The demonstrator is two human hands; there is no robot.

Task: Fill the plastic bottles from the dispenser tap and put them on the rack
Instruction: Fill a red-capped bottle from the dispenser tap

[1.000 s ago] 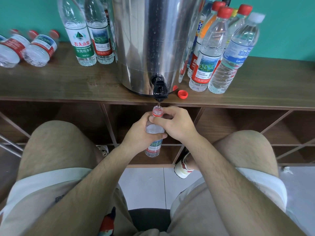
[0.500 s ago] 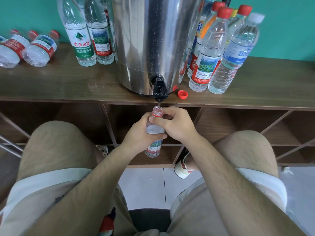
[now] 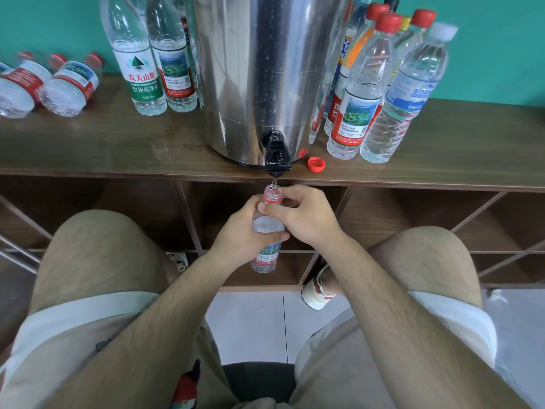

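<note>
Nothing much has moved since half a second ago: hands, bottle and tap sit where they did, and we cannot tell whether the water level has risen.

- Bottle (image 3: 267, 228) is held upright at the frame's centre, its open mouth directly under the black tap (image 3: 276, 156) of the steel dispenser (image 3: 265, 69) at 12 o'clock. A thin thread of water appears to run into it.
- Left hand (image 3: 241, 234) is wrapped round the bottle's body. Right hand (image 3: 306, 216) pinches the neck just under the red collar, thumb towards us.
- Loose red cap (image 3: 316, 165) lies on the rack's top board (image 3: 118, 143), at 3 o'clock of the tap, just beside the dispenser's base. We judge it belongs to this bottle.

Progress, as we judge it: filling is under way, with water seemingly up near the shoulder. Capping and setting the bottle on the rack remain. A capped cluster (image 3: 358, 110) stands at 1 o'clock, two bottles stand at 11, and several lie on their sides (image 3: 70, 84) at 10. How many of these are full we cannot tell.

Writing: the green-labelled bottle (image 3: 141, 75) reads 农夫山泉 and 饮用纯净水. The white-capped bottle (image 3: 410, 93) shows a blue label beginning 凉白. The held bottle's label is too small to read.
</note>
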